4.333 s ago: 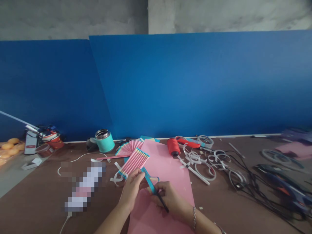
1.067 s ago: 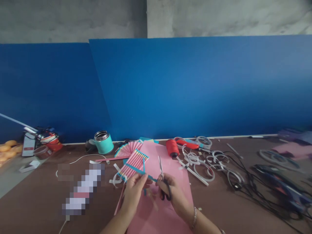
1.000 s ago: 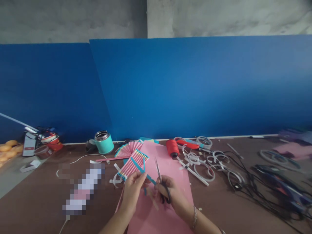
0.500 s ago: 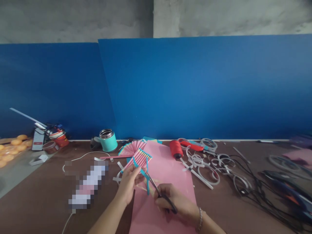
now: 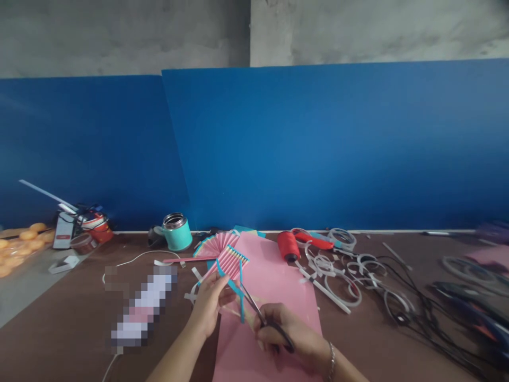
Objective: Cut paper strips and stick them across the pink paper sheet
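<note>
"Blue strip: where is it, going left to right?"

"Left hand pinches it above the left edge of the pink sheet. Pink fan lies toward the far edge of the tabletop, pleats formed. Scissors point at the strip; contact cannot be confirmed. Right hand grips their handles."

"Progress?"

"Judged partial. Fan appears folded; strip is held with blades presented. No completed cut is verifiable, so trimming seems outstanding."
</note>
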Tool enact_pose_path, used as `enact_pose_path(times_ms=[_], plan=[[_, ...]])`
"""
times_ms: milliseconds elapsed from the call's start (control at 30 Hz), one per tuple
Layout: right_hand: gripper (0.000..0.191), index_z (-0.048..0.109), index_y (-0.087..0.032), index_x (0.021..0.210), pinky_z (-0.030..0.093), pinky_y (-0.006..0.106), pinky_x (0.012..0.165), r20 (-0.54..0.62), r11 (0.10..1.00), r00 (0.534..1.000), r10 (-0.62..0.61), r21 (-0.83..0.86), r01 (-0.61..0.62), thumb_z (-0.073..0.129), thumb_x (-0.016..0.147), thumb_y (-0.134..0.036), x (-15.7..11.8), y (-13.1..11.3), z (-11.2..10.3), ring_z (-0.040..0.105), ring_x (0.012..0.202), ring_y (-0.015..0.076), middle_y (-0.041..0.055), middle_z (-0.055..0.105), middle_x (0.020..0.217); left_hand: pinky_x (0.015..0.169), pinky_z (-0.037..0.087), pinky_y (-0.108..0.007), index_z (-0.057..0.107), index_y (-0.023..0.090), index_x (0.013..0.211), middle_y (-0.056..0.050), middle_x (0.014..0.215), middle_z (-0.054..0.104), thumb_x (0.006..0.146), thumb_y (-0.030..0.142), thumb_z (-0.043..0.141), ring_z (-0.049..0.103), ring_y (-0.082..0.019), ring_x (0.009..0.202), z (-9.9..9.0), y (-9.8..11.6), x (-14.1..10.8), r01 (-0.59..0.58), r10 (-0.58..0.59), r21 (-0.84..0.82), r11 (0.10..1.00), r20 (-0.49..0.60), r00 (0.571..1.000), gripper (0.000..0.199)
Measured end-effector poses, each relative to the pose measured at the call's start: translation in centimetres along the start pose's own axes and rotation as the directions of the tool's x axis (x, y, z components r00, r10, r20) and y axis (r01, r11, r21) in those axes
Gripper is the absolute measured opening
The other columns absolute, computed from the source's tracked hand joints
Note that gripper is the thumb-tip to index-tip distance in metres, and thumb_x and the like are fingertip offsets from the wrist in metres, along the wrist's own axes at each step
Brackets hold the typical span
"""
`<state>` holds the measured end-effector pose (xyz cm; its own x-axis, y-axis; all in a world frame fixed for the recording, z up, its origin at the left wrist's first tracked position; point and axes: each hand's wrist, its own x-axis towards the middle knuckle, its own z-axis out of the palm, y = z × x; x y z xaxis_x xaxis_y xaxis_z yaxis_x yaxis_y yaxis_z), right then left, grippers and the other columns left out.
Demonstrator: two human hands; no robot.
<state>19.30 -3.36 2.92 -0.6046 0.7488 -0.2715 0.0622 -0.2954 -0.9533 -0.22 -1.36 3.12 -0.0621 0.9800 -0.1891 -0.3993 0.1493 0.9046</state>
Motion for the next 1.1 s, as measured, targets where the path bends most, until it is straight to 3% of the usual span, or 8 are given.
enact_pose_path(times_ms=[200,700,1100], plan=[[0.011,0.057,-0.014,0.073,0.033,0.015,0.04,-0.013,1.0,1.0,-0.01,-0.017,0.01,0.059,0.064,-0.021,-0.03,0.24,0.02,0.047,0.042,0.0066,-0.0046,0.053,0.051,0.057,0.052,-0.023,0.061,0.018,0.085,0.002,0.068,0.067,0.066,0.038,0.073,0.065,-0.014,0.06,0.13,-0.04,-0.1,0.008,-0.007,0.024,1.0,-0.038,0.999,0.03],[0.015,0.059,-0.013,0.077,0.032,0.015,0.039,-0.003,0.998,1.0,-0.008,-0.057,0.008,0.061,0.066,-0.023,0.14,0.39,-0.36,0.05,0.043,0.0071,-0.0031,0.056,0.056,0.06,0.051,-0.021,0.063,0.016,0.076,0.0,0.073,0.068,0.067,0.037,0.074,0.064,-0.012,0.064,-0.18,-0.35,0.24,-0.013,0.013,0.022,1.0,-0.001,1.0,0.025],[0.014,0.062,-0.013,0.074,0.033,0.016,0.039,-0.048,0.997,0.999,0.015,-0.081,-0.018,0.061,0.063,-0.022,0.24,0.21,-0.18,0.048,0.041,0.0065,-0.0033,0.057,0.052,0.059,0.052,-0.022,0.063,0.017,0.073,0.002,0.066,0.064,0.064,0.039,0.076,0.063,-0.013,0.062,0.04,-0.04,0.07,-0.017,0.018,0.05,0.999,-0.007,1.0,0.027]])
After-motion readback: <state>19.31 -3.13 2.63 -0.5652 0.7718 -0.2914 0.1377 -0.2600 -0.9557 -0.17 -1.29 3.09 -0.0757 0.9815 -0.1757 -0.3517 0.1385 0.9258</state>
